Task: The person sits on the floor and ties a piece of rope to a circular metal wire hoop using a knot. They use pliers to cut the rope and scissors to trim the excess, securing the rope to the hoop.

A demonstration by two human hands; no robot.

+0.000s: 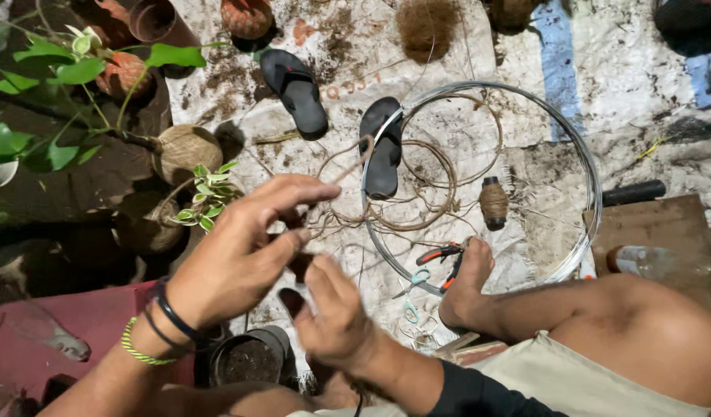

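My left hand (pixel 243 251) is raised over the ground sheet, thumb and fingers pinched on a thin brown twine (pixel 348 166) that runs up and away toward a loose coil of twine (pixel 425 193). My right hand (pixel 332 313) sits just below it, fingers half spread and blurred, close to the same strand; whether it grips the twine is unclear. A spool of brown twine (pixel 494 202) stands beside the coil. My bare foot (pixel 465 282) rests next to red-handled pliers (pixel 446 261) and small scissors (pixel 412 289).
A large hoop of silver wire (pixel 587 166) lies on the dirty white sheet (pixel 618 69), around two black sandals (pixel 295 91). Coconut-husk pots with small green plants (pixel 187 150) stand at left. A dark pot of soil (pixel 247 359) sits beneath my hands, with a red box (pixel 85 316) left of it.
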